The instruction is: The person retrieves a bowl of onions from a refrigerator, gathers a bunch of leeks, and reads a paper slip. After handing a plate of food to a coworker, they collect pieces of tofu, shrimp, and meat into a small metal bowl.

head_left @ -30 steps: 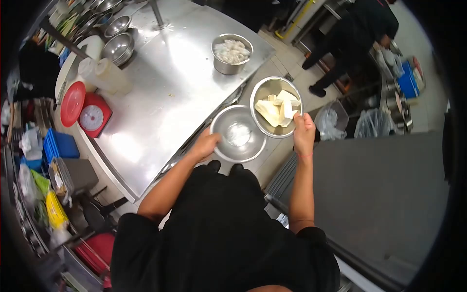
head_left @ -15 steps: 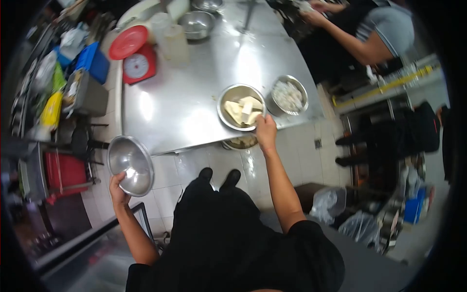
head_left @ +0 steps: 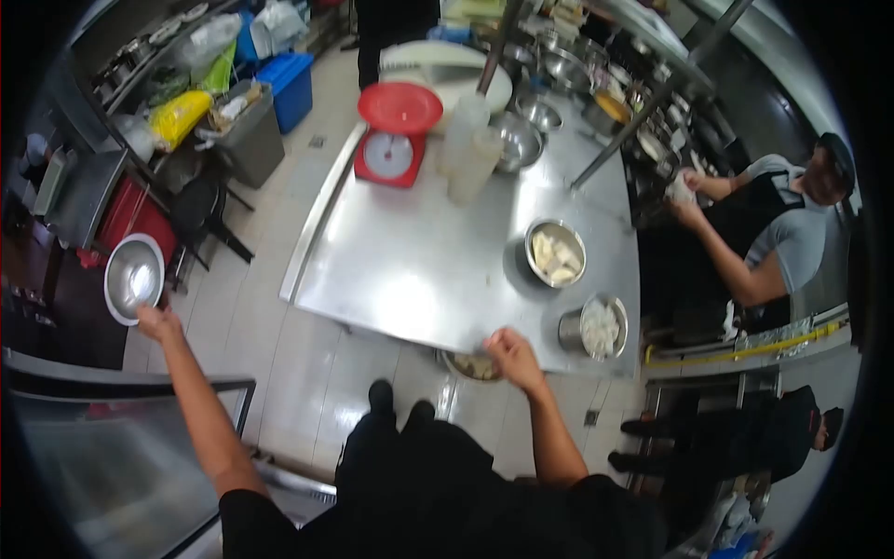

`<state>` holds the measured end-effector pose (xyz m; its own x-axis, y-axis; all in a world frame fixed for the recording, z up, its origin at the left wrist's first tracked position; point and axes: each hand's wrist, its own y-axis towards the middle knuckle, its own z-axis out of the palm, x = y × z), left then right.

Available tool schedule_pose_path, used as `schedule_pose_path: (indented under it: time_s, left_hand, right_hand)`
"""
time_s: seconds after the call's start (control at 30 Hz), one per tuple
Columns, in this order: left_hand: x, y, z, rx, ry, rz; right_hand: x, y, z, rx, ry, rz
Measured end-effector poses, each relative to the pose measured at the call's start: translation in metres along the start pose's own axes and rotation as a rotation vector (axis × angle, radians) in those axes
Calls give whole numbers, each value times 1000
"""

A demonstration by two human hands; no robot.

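My left hand (head_left: 160,321) grips the rim of a metal bowl (head_left: 132,284), held tilted out to the left, away from the table. Nothing shows inside that bowl. Over the front edge of the steel table (head_left: 391,279), my right hand (head_left: 515,359) has its fingers curled in, with nothing visible in them. A steel bowl (head_left: 529,261) of pale yellowish chunks stands on the table beyond this hand, apart from it. To its right is a steel pot (head_left: 571,331) holding white pieces. Below the table edge, another container (head_left: 451,364) of pale pieces is partly hidden.
A red scale (head_left: 389,160), cloudy plastic bottles (head_left: 463,149) and empty-looking metal bowls (head_left: 514,142) stand farther back. A glass-topped lid or door (head_left: 121,456) lies at lower left. One person (head_left: 745,224) works at the right; another (head_left: 745,438) stands lower right.
My right hand has let go of the bowl of chunks, which now stands farther in on the table. My left hand has swung the other bowl farther left. The camera view has shifted.
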<state>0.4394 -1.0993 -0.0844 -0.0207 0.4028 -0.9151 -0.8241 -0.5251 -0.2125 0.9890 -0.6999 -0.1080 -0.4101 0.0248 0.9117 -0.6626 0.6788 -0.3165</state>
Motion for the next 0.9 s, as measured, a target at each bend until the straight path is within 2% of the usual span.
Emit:
schedule_pose_path:
  time_s: [0.03, 0.07, 0.13, 0.2, 0.23, 0.3, 0.37, 0.4, 0.43, 0.5, 0.57, 0.63, 0.77, 0.83, 0.9]
  left_hand:
    - [-5, 5, 2, -111, -59, 151]
    - [-5, 24, -2, -129, -78, 194]
    - [0, 68, -29, -194, -148, 173]
    - [-22, 47, -32, -477, -219, 113]
    - [-19, 53, -39, -476, -245, 113]
    - [-13, 71, -63, -316, -263, 147]
    - [-12, 83, -82, -167, -269, 190]
    - [-20, 63, -75, -202, -257, 142]
    - [-17, 54, -79, -210, -286, 144]
    - [-11, 39, -77, -257, -273, 227]
    - [-19, -3, -73, -247, -290, 185]
    - [-22, -46, -78, -286, -277, 159]
    - [-3, -94, -116, -290, -274, 212]
    - [-21, -164, -125, -256, -208, 134]
    - [-21, -195, -153, -258, -206, 69]
  right_hand:
    - [8, -2, 6, 46, -71, 23]
    - [9, -2, 10, 105, -37, 26]
    - [12, 1, 20, 191, -20, 21]
    - [14, 6, 24, 295, -48, 40]
    - [11, 8, 29, 315, -28, 20]
    - [2, 14, 39, 362, 68, -19]
    - [-5, 22, 44, 430, -8, -77]
    - [-11, 26, 44, 469, 19, -25]
    - [-3, 25, 43, 456, -91, -166]
    - [-1, 29, 38, 523, -75, -50]
    - [-3, 28, 33, 488, -204, -276]
    - [7, 15, 24, 524, -132, -281]
    - [4, 0, 5, 620, -163, -239]
    - [10, -8, -5, 706, -108, -352]
    - [9, -10, -11, 757, -131, -352]
